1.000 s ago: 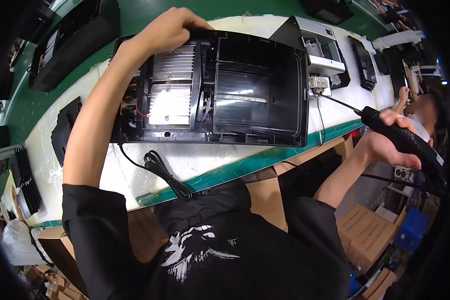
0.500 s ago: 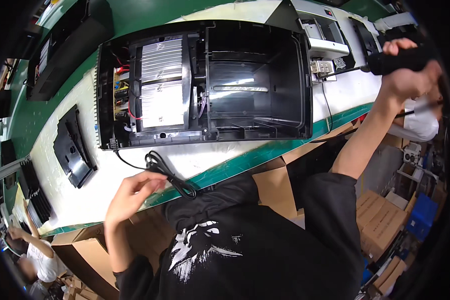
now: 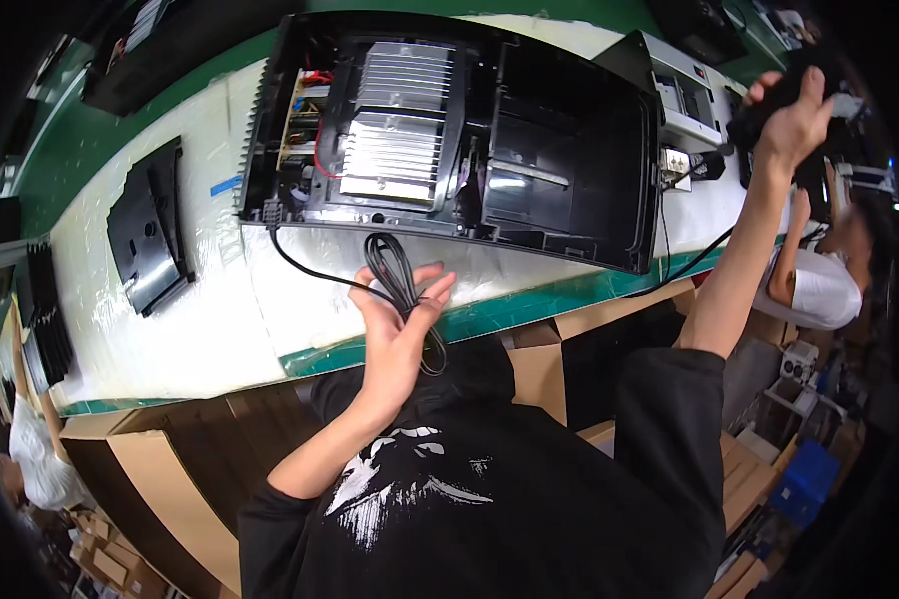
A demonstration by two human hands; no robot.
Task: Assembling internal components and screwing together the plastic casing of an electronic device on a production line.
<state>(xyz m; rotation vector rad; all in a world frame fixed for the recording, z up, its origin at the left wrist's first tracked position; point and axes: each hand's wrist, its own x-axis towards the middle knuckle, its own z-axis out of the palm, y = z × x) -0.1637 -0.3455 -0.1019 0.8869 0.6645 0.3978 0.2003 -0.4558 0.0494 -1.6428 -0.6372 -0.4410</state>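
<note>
My left hand (image 3: 395, 344) is closed round a coiled black cable (image 3: 395, 275), the loops passing between thumb and fingers. The cable's other end runs to the lower left corner of a black plastic housing (image 3: 569, 130) lying open on the bench. Finned silver metal blocks (image 3: 395, 130), wires and a circuit board sit in its left part; the right part is a deep bay. At the upper right, my right hand (image 3: 794, 125) grips the dark handle of a power screwdriver (image 3: 789, 95); its tip is hard to make out.
Left of the housing lie black plastic panels (image 3: 150, 230) and a blue strip (image 3: 227, 186). A small metal box (image 3: 675, 168) and a white machine (image 3: 684, 100) stand to the right. Cardboard boxes (image 3: 170, 489) are below the bench edge. Other people (image 3: 819, 270) are at both sides.
My left hand has moved right and taken hold of the coiled cable. The right hand has drawn the screwdriver away from the small metal box. The whole view has shifted.
</note>
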